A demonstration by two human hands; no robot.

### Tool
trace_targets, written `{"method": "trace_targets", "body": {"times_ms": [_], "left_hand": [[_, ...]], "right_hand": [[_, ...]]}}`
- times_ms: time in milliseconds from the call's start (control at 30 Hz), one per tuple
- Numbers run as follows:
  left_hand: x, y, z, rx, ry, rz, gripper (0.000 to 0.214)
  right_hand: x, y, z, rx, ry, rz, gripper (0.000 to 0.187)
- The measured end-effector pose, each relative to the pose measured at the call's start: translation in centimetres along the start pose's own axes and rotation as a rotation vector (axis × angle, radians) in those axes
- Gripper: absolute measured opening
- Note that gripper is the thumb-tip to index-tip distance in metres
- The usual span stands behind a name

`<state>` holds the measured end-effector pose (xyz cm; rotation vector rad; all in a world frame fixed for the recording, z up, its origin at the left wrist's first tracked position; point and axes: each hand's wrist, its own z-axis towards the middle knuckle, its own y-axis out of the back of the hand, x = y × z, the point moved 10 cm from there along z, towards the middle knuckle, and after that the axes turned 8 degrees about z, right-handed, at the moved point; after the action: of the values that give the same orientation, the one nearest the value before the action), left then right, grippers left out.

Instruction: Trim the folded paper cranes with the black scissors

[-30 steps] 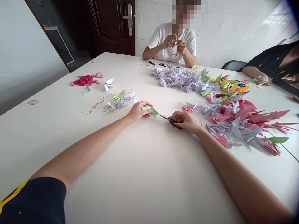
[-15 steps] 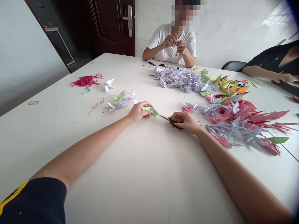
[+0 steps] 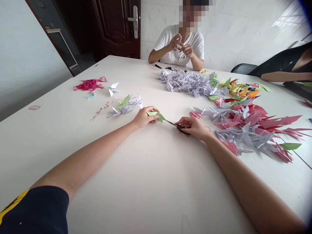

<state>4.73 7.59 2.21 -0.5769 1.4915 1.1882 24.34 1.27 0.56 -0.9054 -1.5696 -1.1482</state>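
Currently, the left hand (image 3: 147,116) is holding a green paper fold (image 3: 157,114) over the middle of the counter (image 3: 146,182), thumb and fingers pinching it; whether it is also touching the surface, I cannot tell. The right hand (image 3: 192,126) is gripping the black scissors (image 3: 182,130) by the handles, fingers curling around them. The slim blades are pointing toward the fold, their tips appearing to meet its right-hand end; how far they are parting is too small to tell. Risks, by judgement: should the pinch be loosening, the thin paper could be twisting out of line and the blades catching more than intended. Left fingers are lying near the tips, so a slip of the right hand could be nicking them. Too firm a squeeze could be creasing the fold. Beside the right forearm (image 3: 235,169), a heap of pink and pale folded pieces (image 3: 248,130) is lying; a careless outward sweep could be scattering or crushing some
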Motion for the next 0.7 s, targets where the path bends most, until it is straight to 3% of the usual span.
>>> {"method": "trace_targets", "body": {"times_ms": [700], "left_hand": [[-0.24, 0.01, -0.07, 0.007, -0.022, -0.014, 0.027]], "right_hand": [[-0.04, 0.06, -0.05, -0.017, -0.007, 0.014, 0.036]]}}
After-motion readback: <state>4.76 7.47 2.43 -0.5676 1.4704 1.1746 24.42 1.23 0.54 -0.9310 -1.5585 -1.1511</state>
